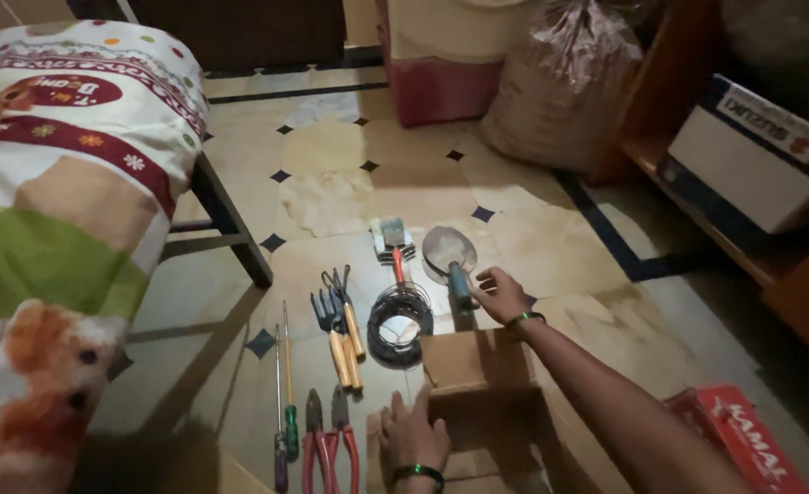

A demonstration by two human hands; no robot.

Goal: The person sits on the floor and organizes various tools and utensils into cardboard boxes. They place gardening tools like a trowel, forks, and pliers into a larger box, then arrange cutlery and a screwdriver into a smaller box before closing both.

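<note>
a garden trowel [450,258] lies on the tiled floor [551,238] at the right end of a row of laid-out tools, its dull metal scoop pointing away and its dark handle being touched by the fingertips of the right hand [500,295], whose fingers are curled loosely around the handle's end rather than clamped on it. the left hand [413,437] is laid flat and spread on the floor beside a cardboard box [477,366]. the trowel is judged stiff, fairly light but blade-heavy, and best gripped mid-handle, just beside a coil of dark wire [400,316].
</note>
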